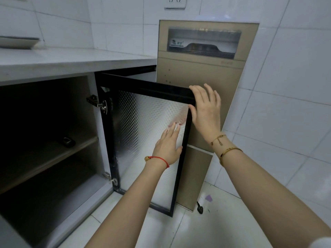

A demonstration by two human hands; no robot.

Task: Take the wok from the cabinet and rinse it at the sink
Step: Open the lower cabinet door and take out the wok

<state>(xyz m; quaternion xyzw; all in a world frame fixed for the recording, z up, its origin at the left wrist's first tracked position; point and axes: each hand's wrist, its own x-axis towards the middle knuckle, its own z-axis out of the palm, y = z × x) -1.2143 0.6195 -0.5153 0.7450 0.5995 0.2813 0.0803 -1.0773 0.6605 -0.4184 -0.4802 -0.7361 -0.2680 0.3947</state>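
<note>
Head view, read from 9 o'clock to 3 o'clock. At 10 o'clock, a pale shallow dish (18,42) rests on the white stone countertop (71,59). Below it, from 9 to 7 o'clock, the under-counter cabinet (44,140) stands open, its dark interior divided by one grey shelf (53,154); a small dark object (68,141), too dim to identify, lies on that shelf. The wok cannot be made out in the cabinet or anywhere else in view. At centre, the black-framed door with patterned frosted glass (143,122) hangs swung out on metal hinges (100,103). The left hand (167,149), red cord at the wrist, lies flat on the glass with fingers straight, gripping nothing. At 1 o'clock from it, the right hand (206,111), gold bracelets at the wrist, rests on the door's upper outer corner: fingers extended over the top rail, thumb against the frame's inner edge. Behind, at 1 o'clock, a tall champagne-coloured appliance with a glass window (202,65) stands against the white tiled wall (286,86). At 5 o'clock, a black plug (199,209) lies on the white floor tiles (197,233).
</note>
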